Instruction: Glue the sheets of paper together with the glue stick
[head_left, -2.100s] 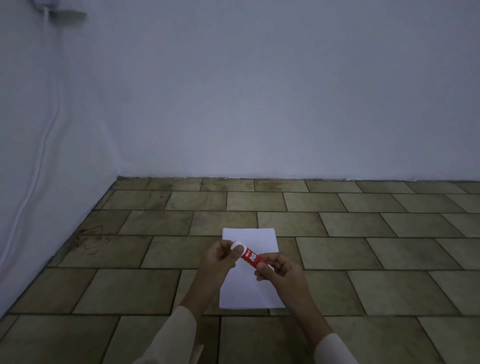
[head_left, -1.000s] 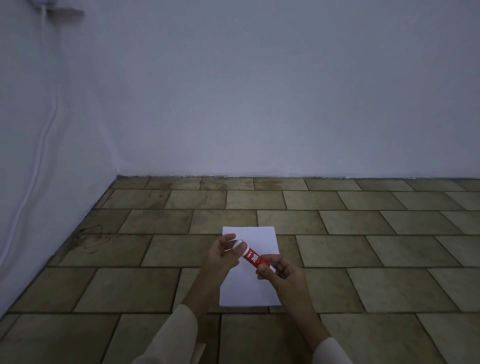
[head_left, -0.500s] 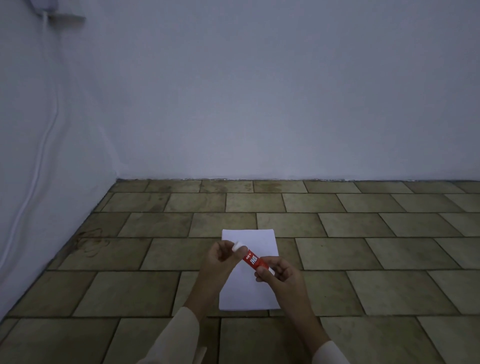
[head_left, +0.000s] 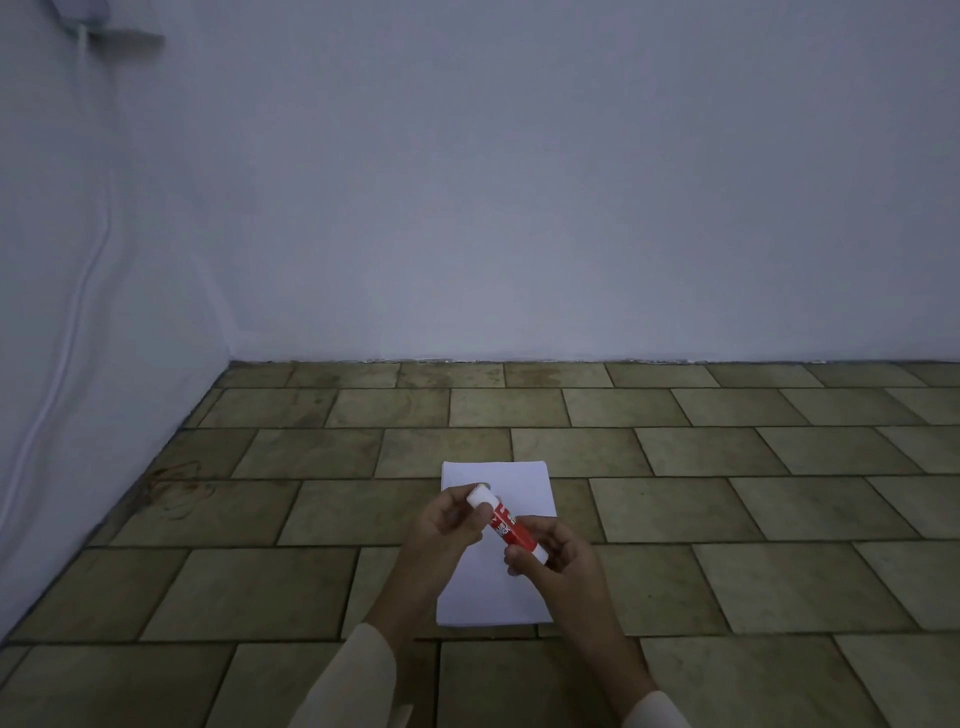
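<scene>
Right hand (head_left: 558, 564): fingers curled round the lower end of the red plastic glue stick (head_left: 511, 527), held tilted above the paper.
Left hand (head_left: 447, 525): fingers pinch its white cap (head_left: 480, 496), which looks seated, though the dim light leaves that unsure.
White paper sheets (head_left: 519, 483): flat on the tan tiled floor (head_left: 260, 587), under both hands.
Pale wall (head_left: 519, 208): behind.

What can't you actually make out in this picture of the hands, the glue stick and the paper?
All from the head view:
- Print on the glue stick: too small and dim to read.
- Whether the white cap is loosened: the left hand pinches over the join.
- How many sheets of paper: edges too fine; the right hand covers part.
- White fitting at top left: cut off by the frame's edge.
</scene>
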